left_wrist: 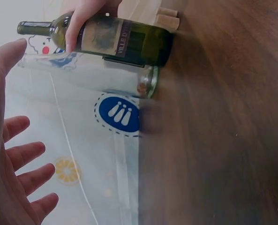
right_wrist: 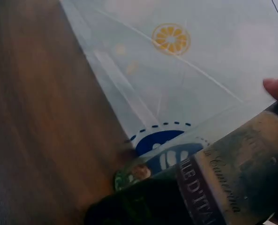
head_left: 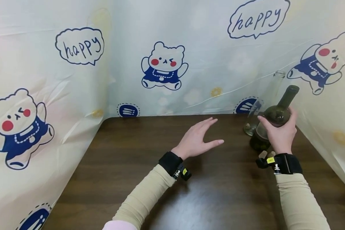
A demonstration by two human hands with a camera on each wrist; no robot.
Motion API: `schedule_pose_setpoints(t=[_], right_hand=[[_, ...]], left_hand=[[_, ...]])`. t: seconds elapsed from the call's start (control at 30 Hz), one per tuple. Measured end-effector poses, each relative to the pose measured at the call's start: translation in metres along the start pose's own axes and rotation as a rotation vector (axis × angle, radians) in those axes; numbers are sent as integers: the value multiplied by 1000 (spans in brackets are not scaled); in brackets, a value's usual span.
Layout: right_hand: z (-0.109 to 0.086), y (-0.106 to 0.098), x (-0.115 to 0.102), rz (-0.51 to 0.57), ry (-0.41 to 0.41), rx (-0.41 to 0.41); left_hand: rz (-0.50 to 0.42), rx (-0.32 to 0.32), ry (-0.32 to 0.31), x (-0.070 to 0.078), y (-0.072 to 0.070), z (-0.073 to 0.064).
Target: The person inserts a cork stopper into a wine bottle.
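My right hand (head_left: pixel 282 136) grips a dark green wine bottle (head_left: pixel 277 114) around its upper body, thumb on the left side. The bottle has a paper label and stands at the right of the table, close to upright; its neck leans right in the head view. Just behind it is a clear glass bottle (head_left: pixel 249 127), partly hidden, with small brownish bits at its base. My left hand (head_left: pixel 194 139) hovers over the middle of the table, fingers extended and thumb apart, holding nothing. In the left wrist view, two corks (left_wrist: pixel 168 21) stand beside the wine bottle.
The brown wooden table (head_left: pixel 126 166) is bordered at the back and both sides by a pale printed curtain (head_left: pixel 201 73) with bears and writing. The clear bottle stands close to the back curtain. Black camera straps circle both wrists.
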State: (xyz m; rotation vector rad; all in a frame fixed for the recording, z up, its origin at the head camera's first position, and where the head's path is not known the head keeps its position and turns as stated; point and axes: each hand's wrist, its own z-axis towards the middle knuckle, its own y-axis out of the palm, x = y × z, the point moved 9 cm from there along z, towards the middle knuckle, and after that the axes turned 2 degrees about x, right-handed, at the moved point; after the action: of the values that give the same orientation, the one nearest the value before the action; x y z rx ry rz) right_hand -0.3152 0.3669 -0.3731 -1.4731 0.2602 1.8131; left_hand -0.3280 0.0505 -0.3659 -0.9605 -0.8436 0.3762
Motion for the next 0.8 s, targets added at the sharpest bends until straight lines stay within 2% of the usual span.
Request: schedule_pose_setpoints(t=[0.2, 0.33, 0.43, 0.6, 0.7, 0.8], right_hand=[[2, -3, 0, -14, -3, 15], [3, -8, -11, 3, -53, 31], [-2, -9, -36, 42, -119, 19], [-23, 3, -95, 106, -265, -48], [-41, 19, -123, 124, -320, -119], [-61, 40, -143, 159, -332, -233]], left_hand=[[4, -17, 7, 6, 7, 1], [0, -24, 22, 10, 9, 0], [-8, -13, 31, 13, 7, -1], [-43, -1, 54, 23, 2, 1], [-85, -6, 65, 32, 0, 2], [-155, 17, 70, 38, -4, 2]])
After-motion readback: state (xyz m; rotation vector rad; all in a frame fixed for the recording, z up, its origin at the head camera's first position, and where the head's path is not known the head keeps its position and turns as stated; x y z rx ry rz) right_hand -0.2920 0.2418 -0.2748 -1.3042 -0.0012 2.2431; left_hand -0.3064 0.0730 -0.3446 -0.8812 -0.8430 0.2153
